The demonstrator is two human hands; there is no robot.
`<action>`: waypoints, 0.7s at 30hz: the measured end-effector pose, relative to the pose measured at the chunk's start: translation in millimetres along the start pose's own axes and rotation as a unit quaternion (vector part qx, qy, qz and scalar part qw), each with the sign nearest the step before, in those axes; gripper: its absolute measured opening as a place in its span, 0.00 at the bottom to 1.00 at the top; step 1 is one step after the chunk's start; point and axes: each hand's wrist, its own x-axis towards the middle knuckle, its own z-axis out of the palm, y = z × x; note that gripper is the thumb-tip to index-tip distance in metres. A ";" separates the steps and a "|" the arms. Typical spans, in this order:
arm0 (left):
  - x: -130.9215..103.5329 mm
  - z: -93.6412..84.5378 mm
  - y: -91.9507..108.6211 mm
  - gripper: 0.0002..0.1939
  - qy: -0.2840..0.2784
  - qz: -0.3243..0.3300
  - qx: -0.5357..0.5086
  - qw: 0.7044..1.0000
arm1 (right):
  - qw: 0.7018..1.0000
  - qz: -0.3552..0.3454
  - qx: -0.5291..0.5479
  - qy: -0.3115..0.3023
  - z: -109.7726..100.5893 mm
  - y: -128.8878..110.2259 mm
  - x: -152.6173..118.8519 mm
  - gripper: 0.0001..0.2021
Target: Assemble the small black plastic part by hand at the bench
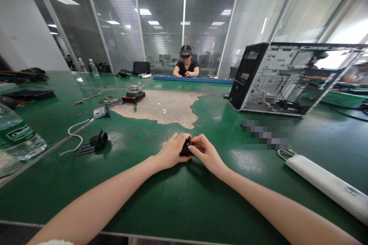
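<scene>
Left hand (174, 150) curls round the small black part (185, 147) low over the green table (138, 195); right hand (204, 152) pinches its near side, thumb and fingers bent close

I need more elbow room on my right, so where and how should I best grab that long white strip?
I'd bring the right hand, once free, down from above and grip the long white strip across its long sides, just in from the end by the cord. It lies flat and narrow there; its other end runs out of view.
</scene>
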 end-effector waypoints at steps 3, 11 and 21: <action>0.1 0.4 -0.7 0.26 0.001 0.000 -0.002 1.000 | 1.000 0.025 0.001 -0.014 0.8 1.8 0.4 0.08; 0.5 -0.4 -0.7 0.27 -0.001 -0.001 -0.010 1.000 | 0.998 -0.045 -0.039 0.009 0.3 -2.4 -4.2 0.05; 0.4 -0.4 -0.5 0.27 -0.005 -0.007 -0.010 1.000 | 0.999 0.003 -0.029 -0.027 1.1 -0.7 -2.6 0.08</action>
